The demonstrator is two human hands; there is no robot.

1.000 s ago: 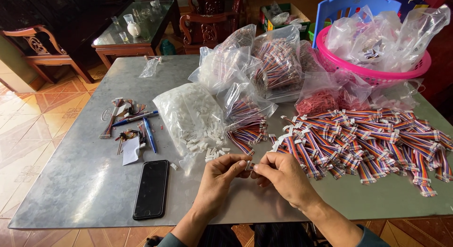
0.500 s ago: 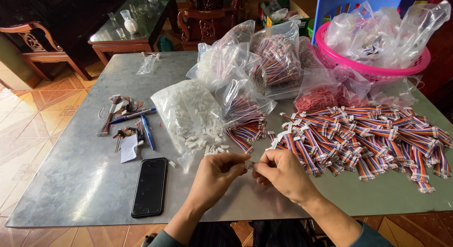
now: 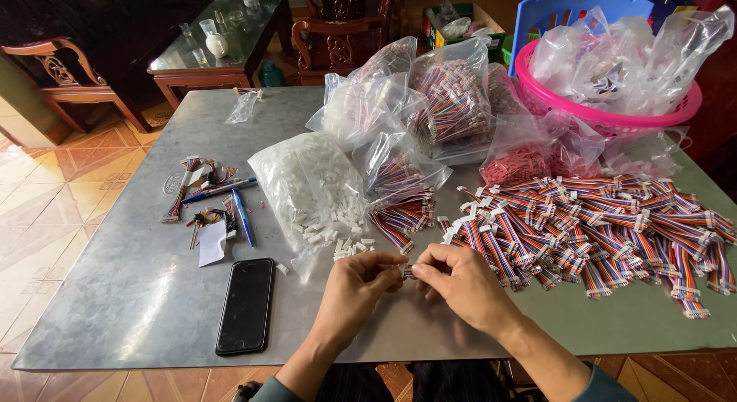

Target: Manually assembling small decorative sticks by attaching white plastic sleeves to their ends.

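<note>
Your left hand (image 3: 355, 285) and right hand (image 3: 453, 283) meet at the near edge of the grey metal-topped table (image 3: 123, 294), fingertips pinched closed together on one small white plastic connector piece (image 3: 405, 272), which sits between the two hands just above the tabletop; whether a wire is attached to it you cannot tell. Just beyond your left hand lies an open clear plastic bag of loose white connector housings (image 3: 307, 187), a few spilled onto the table at its mouth. Beside it, towards the middle, a smaller clear bag of striped multicoloured ribbon cables (image 3: 399, 179) spills its ends out near your fingers. To your right, a broad heap of short rainbow ribbon cables with white end plugs (image 3: 599, 225) spreads across the table, its nearest pieces just beside your right hand. Farther back stand several stuffed clear bags of cable bundles (image 3: 449, 102), and at the far right corner a pink plastic basket (image 3: 606, 118) holding more clear bags. To your left, a black smartphone (image 3: 246, 304) lies face up, well apart from a blue pen (image 3: 243, 216), a scrap of white paper (image 3: 213, 242) and a small cluster of loose cable offcuts (image 3: 196, 183).
</note>
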